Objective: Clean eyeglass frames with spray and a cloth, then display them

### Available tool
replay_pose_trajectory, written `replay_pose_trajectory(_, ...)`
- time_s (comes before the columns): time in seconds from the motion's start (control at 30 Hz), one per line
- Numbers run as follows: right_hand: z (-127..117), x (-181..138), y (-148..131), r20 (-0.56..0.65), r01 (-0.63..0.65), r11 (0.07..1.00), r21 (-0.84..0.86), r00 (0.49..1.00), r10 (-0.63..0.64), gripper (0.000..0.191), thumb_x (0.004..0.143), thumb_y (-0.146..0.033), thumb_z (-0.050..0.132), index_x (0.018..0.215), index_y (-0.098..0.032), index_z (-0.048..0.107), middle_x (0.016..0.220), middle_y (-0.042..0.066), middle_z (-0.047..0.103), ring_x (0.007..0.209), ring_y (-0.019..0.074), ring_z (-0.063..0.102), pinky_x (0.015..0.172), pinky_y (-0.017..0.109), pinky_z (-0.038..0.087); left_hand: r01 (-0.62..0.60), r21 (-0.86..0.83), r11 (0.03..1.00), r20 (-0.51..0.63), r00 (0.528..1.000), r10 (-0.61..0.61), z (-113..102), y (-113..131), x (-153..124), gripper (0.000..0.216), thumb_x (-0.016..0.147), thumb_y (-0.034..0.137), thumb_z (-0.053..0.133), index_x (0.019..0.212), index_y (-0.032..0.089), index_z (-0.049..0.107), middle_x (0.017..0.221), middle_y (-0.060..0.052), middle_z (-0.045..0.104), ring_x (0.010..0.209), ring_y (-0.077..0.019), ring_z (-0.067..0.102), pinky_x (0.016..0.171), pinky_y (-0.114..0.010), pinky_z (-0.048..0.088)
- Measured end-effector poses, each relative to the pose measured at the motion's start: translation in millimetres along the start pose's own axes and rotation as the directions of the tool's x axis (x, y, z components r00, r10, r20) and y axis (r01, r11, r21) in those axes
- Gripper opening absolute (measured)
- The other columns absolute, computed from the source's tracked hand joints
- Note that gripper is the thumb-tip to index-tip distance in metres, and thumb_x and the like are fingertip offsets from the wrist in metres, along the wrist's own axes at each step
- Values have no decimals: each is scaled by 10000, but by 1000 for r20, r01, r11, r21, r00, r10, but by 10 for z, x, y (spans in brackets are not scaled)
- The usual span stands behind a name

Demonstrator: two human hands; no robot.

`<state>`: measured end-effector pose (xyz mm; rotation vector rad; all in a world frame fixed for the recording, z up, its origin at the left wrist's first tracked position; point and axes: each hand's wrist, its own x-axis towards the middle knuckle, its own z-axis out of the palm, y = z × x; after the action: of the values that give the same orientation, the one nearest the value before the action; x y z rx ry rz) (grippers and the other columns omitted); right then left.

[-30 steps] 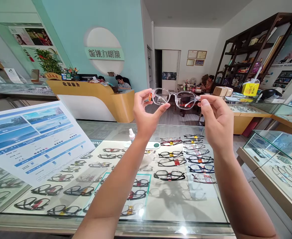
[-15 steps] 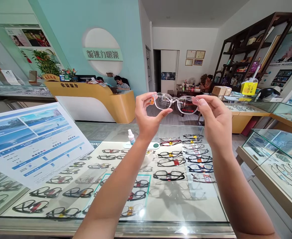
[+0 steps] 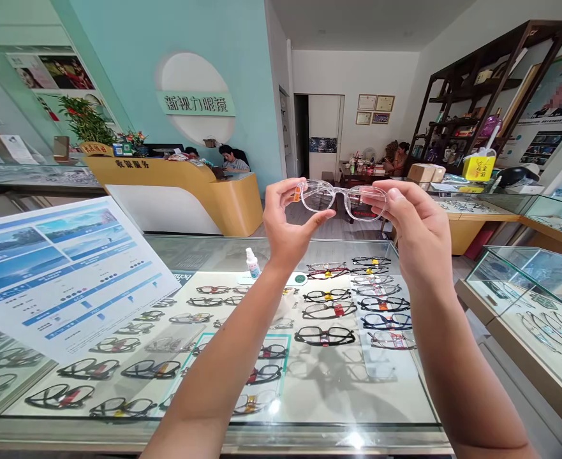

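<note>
I hold a pair of clear-framed glasses [image 3: 340, 199] up in front of me, above a glass display counter [image 3: 204, 252]. My left hand [image 3: 288, 223] pinches the frame's left end, where a small orange tag hangs. My right hand [image 3: 417, 233] is closed on the frame's right end. The lenses face me and tilt slightly forward. Under the counter glass lie several rows of spectacle frames [image 3: 328, 336] in black, red and clear.
A tilted blue-and-white printed chart [image 3: 65, 268] stands on the counter at left. A small white spray bottle [image 3: 251, 262] stands at the counter's far side. Another glass showcase [image 3: 524, 287] is at right. People sit behind a yellow reception desk [image 3: 189, 191] and at a far table.
The glasses have come down slightly and tipped forward. My right hand's fingers have closed further over the frame's right end.
</note>
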<state>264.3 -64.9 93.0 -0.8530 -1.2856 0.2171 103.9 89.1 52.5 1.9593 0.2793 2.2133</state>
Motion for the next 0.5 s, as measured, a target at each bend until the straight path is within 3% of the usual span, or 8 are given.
replay_pose_trajectory(0.23,-7,-3,17,30,30,999,-45,999,-29,294,1114,-506,563,1225,-303,744,1284,71,817,1234,258,777,1098,504,629,39,9,999,16,999,-39,16,20,-8,728,810,737,861,1322,312,565,1323,-94,698,1246,-254,725,1061,-446,610)
replay_pose_trajectory(0.5,-70,70,64,40,1,993,-119,999,4,189,1034,-359,634,1145,-291,772,1227,52,821,1202,253,771,1090,497,608,-9,131,991,100,995,-4,-50,66,50,707,810,663,903,1339,316,588,1335,-99,702,1235,-269,716,1018,-459,614)
